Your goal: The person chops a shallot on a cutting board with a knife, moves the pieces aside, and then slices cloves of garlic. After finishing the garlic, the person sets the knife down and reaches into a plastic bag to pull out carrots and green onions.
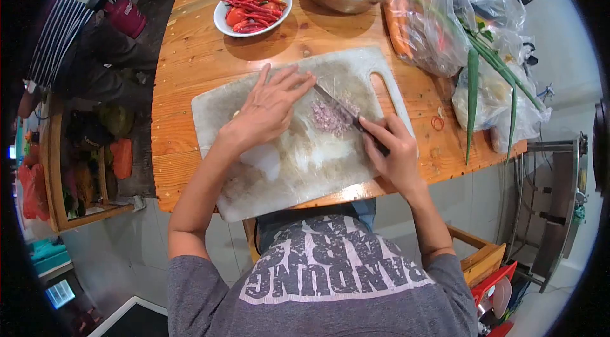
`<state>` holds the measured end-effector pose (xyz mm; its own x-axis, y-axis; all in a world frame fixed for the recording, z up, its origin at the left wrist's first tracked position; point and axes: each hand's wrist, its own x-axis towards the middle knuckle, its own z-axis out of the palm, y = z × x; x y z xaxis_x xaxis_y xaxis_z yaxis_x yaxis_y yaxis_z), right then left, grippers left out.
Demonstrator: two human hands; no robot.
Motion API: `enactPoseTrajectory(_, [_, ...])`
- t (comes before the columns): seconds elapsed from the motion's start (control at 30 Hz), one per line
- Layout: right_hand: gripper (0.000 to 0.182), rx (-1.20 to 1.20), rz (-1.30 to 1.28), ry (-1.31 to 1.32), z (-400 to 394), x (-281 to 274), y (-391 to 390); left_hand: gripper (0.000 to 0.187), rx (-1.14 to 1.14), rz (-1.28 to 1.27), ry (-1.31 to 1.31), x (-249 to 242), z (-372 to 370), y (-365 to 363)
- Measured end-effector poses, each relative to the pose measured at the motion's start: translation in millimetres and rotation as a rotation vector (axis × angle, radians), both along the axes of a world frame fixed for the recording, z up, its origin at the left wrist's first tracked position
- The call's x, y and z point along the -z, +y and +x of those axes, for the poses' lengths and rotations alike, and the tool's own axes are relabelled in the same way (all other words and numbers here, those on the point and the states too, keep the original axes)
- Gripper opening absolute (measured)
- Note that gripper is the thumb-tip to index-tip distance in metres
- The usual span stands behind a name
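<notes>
My right hand (391, 149) is wrapped round the dark handle of a knife (337, 102), whose blade slants up and left across the cutting board (305, 178). Beneath and beside the blade lies a small heap of finely chopped shallot (329, 118), pale purple in colour. My left hand (270, 105) is open over the board's upper left part, its fingers stretched out and the fingertips right at the knife's tip. The board is white, worn and stained, with a handle slot on its right side.
On the wooden table (190, 51), a white bowl (219, 17) holds red chillies and tomatoes. Behind it stands a steel bowl (346, 1) of cut greens. Plastic bags (438, 32) with carrots and spring onions (473, 99) lie at the right. A person (95, 57) stands at the far left.
</notes>
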<state>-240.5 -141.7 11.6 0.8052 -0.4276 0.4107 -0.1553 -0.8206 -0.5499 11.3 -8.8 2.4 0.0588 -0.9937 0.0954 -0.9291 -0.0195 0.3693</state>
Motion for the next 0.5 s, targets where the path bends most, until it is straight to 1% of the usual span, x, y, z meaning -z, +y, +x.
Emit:
enactPoseTrajectory(0.07, [0.038,0.012,0.027,0.031,-4.0,-16.2,5.9,0.075,0.017,0.025,0.000,1.5,-3.5,3.8])
enactPoseTrajectory(0.17, [0.038,0.001,0.020,-0.001,0.9,4.6,2.1,0.076,-0.023,-0.021,0.010,2.6,-3.2,2.8])
enactPoseTrajectory(0.27, [0.038,-0.026,0.048,-0.009,-4.4,-8.1,3.9,0.076,0.009,0.021,0.015,0.6,-3.9,1.5])
enactPoseTrajectory(0.3, [0.037,-0.017,0.013,-0.006,-2.7,-9.7,2.9,0.076,-0.003,0.013,0.015,1.6,-4.4,2.6])
enactPoseTrajectory(0.4, [0.035,0.015,0.043,0.017,0.1,0.4,1.5,0.076,-0.010,-0.020,-0.008,1.1,-1.2,-5.3])
enactPoseTrajectory(0.5, [0.033,0.020,0.094,0.038,-2.1,-20.3,1.5,0.076,0.008,-0.006,-0.028,2.2,-1.9,-4.2])
